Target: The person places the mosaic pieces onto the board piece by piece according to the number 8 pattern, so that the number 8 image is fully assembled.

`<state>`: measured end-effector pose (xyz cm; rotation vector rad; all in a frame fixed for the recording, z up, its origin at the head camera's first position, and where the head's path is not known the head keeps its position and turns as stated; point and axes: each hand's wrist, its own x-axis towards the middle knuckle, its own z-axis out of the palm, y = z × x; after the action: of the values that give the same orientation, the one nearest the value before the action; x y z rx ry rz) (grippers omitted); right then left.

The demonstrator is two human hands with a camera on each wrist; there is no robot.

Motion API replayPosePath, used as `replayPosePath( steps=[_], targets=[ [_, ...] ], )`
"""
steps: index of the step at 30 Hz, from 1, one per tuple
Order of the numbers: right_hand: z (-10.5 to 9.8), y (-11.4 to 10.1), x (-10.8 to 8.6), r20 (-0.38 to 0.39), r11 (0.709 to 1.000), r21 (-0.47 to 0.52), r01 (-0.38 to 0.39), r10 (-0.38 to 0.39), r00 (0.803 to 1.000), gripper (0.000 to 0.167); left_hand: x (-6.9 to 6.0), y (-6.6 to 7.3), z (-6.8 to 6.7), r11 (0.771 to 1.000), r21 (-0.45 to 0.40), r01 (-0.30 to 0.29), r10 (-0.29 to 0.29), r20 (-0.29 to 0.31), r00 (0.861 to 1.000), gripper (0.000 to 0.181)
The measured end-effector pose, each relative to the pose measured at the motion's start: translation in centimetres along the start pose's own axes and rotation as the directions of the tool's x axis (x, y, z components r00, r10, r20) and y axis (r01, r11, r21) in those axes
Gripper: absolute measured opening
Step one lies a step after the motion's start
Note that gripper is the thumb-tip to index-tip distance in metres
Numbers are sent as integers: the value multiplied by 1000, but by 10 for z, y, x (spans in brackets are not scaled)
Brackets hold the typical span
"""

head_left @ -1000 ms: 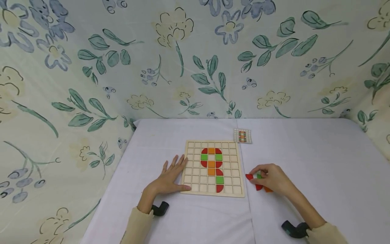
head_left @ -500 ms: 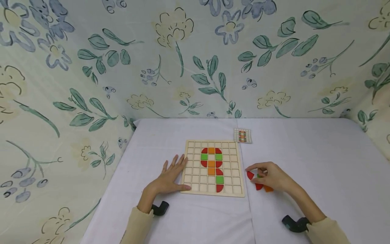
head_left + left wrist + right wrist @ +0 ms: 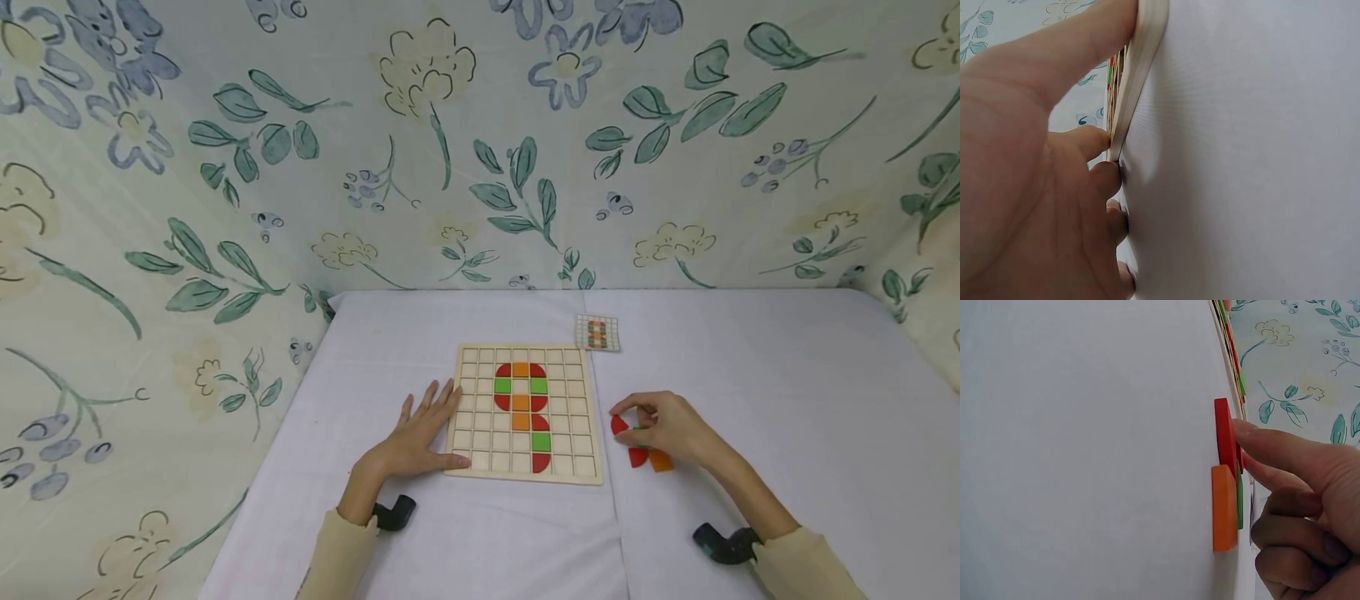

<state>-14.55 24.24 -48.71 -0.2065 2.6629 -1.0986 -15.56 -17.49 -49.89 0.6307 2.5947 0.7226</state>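
Note:
A square wooden grid board [image 3: 480, 462] lies on the table with red, orange and green pieces set in some of its cells. My left hand [image 3: 411, 442] rests at its left side with spread fingers; the thumb touches the near left corner, and the left wrist view shows fingertips against the board's edge [image 3: 1141, 69]. To the right of the board, my right hand [image 3: 667, 429] pinches a red rounded piece [image 3: 618, 425] between thumb and index finger. Just below that hand lie another red piece [image 3: 637, 457], an orange square [image 3: 661, 461] and a partly hidden green piece [image 3: 1240, 500].
A small pattern card [image 3: 597, 333] with a coloured grid lies at the board's far right corner. White cloth [image 3: 787, 375] covers the table. Behind it hangs a floral curtain [image 3: 300, 192]. Black devices are worn at both wrists.
My right hand has shifted slightly away from me, and the red piece between its fingers has moved and turned a little. The left hand and board have stayed still.

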Motion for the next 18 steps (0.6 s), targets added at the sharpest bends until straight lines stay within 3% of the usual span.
replayPosePath(
  steps=[4, 10, 18],
  targets=[
    [-1, 3, 1, -50, 999, -46, -2, -1, 999, 32, 0, 0, 1, 1000, -3, -3, 3, -5, 1000, 115],
    [-3, 5, 1, -39, 998, -62, 2, -4, 999, 29, 1, -1, 2, 1000, -3, -7, 7, -5, 1000, 115],
    [-1, 4, 6, -87, 998, -64, 2, -7, 996, 23, 1, -1, 3, 1000, 4, -5, 5, -6, 1000, 115]
  ],
)
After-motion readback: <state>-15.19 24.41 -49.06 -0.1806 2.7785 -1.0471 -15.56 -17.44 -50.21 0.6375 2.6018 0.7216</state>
